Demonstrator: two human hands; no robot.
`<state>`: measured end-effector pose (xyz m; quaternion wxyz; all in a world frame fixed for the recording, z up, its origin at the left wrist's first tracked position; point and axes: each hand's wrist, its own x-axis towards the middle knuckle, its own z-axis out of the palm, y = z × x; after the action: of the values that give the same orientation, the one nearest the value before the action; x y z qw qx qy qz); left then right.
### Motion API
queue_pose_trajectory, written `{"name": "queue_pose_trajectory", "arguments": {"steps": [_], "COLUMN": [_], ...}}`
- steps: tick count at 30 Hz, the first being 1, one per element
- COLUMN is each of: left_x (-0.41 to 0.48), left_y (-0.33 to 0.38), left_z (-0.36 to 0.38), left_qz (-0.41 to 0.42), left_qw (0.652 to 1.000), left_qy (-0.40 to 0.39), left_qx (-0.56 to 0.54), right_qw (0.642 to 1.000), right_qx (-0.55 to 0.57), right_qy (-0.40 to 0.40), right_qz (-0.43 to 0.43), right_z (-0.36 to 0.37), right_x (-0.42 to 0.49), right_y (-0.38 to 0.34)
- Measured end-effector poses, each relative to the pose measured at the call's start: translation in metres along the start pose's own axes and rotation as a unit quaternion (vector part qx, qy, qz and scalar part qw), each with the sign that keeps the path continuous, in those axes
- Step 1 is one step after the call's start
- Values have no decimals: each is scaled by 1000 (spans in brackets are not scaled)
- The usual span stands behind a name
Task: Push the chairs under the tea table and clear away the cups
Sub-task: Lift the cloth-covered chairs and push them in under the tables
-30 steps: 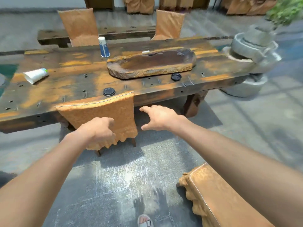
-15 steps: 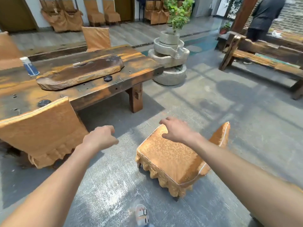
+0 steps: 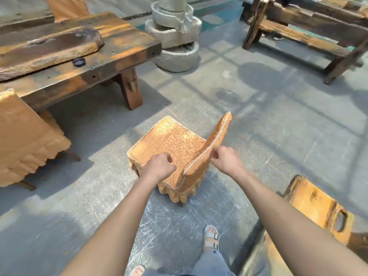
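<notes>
An orange-covered chair stands on the stone floor, apart from the tea table, with its backrest toward me and to the right. My right hand is closed on the rear edge of that backrest. My left hand hovers with curled fingers over the seat, just left of the backrest and holding nothing. A second orange chair sits at the left, against the table's near side. On the table lie a dark wooden tea tray and a black round lid. No cup is in view.
A stack of stone mill wheels stands past the table's right end. A heavy wooden bench is at the back right and a wooden stool at the lower right. My sandalled foot is behind the chair.
The view swung right, from the first chair at the table to the second chair. My right hand went from its seat to the backrest, and my left hand came over the seat.
</notes>
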<state>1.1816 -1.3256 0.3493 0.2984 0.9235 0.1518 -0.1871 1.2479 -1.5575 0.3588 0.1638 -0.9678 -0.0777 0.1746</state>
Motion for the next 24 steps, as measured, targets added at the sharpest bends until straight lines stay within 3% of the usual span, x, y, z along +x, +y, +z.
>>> {"name": "queue_pose_trajectory", "arguments": {"steps": [5,12,19,24], "left_x": [21,63,98,128], "left_y": [35,84,99,90], "left_z": [80,123,141,150], "left_qz": [-16,-76,-115,-140], "left_qw": [998,996,992,985], "left_qy": [-19,-11,-22,-53], "left_qx": [53,38,38,85], "right_qw": [998,994,986,967], "right_qx": [21,21,-42,-193], "right_qy": [-54,-90,-132,-71], "right_qz": [-29,-53,-89,-150], "right_z": [11,7,5,4], "right_x": [26,76,126,163], "right_y": [70,118,126,141]}}
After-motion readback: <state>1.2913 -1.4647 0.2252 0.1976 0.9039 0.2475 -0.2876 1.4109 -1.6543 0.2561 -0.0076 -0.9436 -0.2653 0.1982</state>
